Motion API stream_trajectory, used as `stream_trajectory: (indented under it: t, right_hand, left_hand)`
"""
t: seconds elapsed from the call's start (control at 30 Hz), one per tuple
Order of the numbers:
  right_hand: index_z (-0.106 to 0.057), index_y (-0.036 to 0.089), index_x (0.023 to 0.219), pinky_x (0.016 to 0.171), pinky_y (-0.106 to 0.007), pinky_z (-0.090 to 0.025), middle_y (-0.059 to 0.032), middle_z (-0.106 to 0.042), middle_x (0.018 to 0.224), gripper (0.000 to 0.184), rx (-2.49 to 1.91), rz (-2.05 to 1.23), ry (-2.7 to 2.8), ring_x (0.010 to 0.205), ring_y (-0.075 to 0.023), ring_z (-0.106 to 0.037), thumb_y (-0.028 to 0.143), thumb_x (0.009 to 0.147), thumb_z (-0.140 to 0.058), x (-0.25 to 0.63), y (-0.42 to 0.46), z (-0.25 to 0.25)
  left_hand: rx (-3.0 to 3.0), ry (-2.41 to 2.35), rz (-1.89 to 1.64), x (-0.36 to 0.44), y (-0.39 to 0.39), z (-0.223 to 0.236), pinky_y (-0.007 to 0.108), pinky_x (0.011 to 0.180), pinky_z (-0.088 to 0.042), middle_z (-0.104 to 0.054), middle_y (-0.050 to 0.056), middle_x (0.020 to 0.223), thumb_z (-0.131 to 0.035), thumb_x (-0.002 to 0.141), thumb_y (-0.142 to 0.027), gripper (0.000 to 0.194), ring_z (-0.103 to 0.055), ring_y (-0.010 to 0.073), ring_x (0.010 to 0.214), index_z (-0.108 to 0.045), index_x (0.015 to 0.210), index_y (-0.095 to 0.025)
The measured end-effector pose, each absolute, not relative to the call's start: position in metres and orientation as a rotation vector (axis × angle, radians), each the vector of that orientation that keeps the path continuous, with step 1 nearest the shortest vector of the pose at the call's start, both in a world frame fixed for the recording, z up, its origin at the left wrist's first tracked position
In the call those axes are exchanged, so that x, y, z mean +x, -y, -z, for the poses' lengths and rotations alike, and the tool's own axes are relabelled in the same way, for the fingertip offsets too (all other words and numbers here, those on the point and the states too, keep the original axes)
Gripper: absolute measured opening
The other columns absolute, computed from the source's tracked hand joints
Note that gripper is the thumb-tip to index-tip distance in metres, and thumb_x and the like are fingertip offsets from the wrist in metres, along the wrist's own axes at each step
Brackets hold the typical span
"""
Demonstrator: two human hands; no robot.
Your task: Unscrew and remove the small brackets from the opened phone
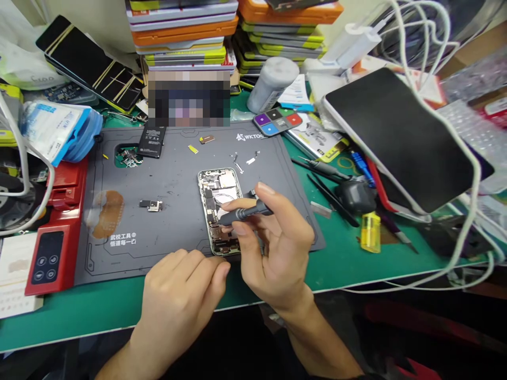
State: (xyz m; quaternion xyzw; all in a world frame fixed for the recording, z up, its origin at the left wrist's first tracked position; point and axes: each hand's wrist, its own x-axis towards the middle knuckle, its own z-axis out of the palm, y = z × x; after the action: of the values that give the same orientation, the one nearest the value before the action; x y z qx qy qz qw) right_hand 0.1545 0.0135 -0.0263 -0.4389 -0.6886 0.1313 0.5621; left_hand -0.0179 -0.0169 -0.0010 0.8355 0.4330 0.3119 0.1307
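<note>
An opened phone (227, 182) with its inner boards and parts exposed lies on the grey work mat (166, 179). My right hand (273, 248) grips a dark screwdriver (247, 212) between thumb and fingers, tilted over the phone's lower half; its tip is hidden. My left hand (182, 290) is closed at the mat's front edge, its index finger by the phone's bottom end. What lies under its curled fingers is hidden. A small circuit-board piece (151, 205) lies left of the phone. Tiny metal parts (239, 167) and a yellow strip (193, 149) are beyond it.
A black battery (152, 140) lies at the mat's back edge. The red device (49, 258) borders the left. Tweezers (332, 200), a yellow bottle (371, 232) and a large dark-screened tablet (400, 137) lie right, under white cables (471, 211). Stacked cases (184, 31) stand behind.
</note>
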Motion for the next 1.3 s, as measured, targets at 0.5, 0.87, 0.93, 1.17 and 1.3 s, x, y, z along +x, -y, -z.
stream_trajectory:
  t: [0.5, 0.87, 0.93, 1.17, 1.3]
  right_hand:
    - [-0.039, 0.035, 0.168, 0.095, -0.050, -0.078, -0.0096, -0.071, 0.141, 0.078, -1.022, -0.296, 1.655, 0.119, -0.0263, -0.080, 0.003, 0.101, -0.061, 0.1557, -0.0145, 0.0248]
    - [-0.040, 0.032, 0.168, 0.092, -0.048, -0.078, -0.0106, -0.072, 0.141, 0.079, -1.014, -0.283, 1.663, 0.120, -0.0270, -0.080, 0.000, 0.099, -0.063, 0.1567, -0.0146, 0.0249]
    - [-0.040, 0.032, 0.168, 0.091, -0.045, -0.078, -0.0105, -0.073, 0.140, 0.079, -1.005, -0.281, 1.668, 0.117, -0.0259, -0.081, 0.000, 0.100, -0.062, 0.1564, -0.0150, 0.0244]
    - [-0.044, 0.032, 0.166, 0.079, -0.040, -0.078, -0.0103, -0.072, 0.136, 0.078, -0.972, -0.276, 1.604, 0.107, -0.0229, -0.081, 0.000, 0.098, -0.063, 0.1554, -0.0148, 0.0236]
    - [-0.049, 0.031, 0.163, 0.069, -0.034, -0.076, -0.0074, -0.076, 0.116, 0.073, -0.931, -0.357, 1.473, 0.098, -0.0219, -0.080, 0.001, 0.098, -0.064, 0.1542, -0.0117, 0.0185]
  left_hand:
    - [2.407, -1.241, -0.891, -0.0180, 0.0183, 0.0018, 0.038, 0.064, -0.034, -0.062, -0.001, 0.073, -0.057, 0.112, -0.015, 0.028, -0.045, 0.0172, 0.066, -0.068, 0.086, -0.019]
    - [2.423, -1.258, -0.881, -0.0172, 0.0181, 0.0020, 0.038, 0.065, -0.033, -0.061, -0.001, 0.073, -0.056, 0.113, -0.016, 0.031, -0.045, 0.0176, 0.066, -0.066, 0.084, -0.019]
    - [2.423, -1.259, -0.882, -0.0172, 0.0180, 0.0018, 0.038, 0.065, -0.033, -0.060, -0.001, 0.072, -0.056, 0.113, -0.016, 0.032, -0.045, 0.0173, 0.066, -0.065, 0.083, -0.019]
    - [2.409, -1.258, -0.887, -0.0170, 0.0184, 0.0011, 0.037, 0.065, -0.035, -0.064, -0.001, 0.073, -0.055, 0.114, -0.017, 0.028, -0.049, 0.0169, 0.066, -0.069, 0.089, -0.019]
    - [2.304, -1.286, -0.924, -0.0179, 0.0188, 0.0000, 0.033, 0.068, -0.041, -0.069, -0.003, 0.079, -0.058, 0.114, -0.020, 0.020, -0.055, 0.0141, 0.068, -0.072, 0.100, -0.019]
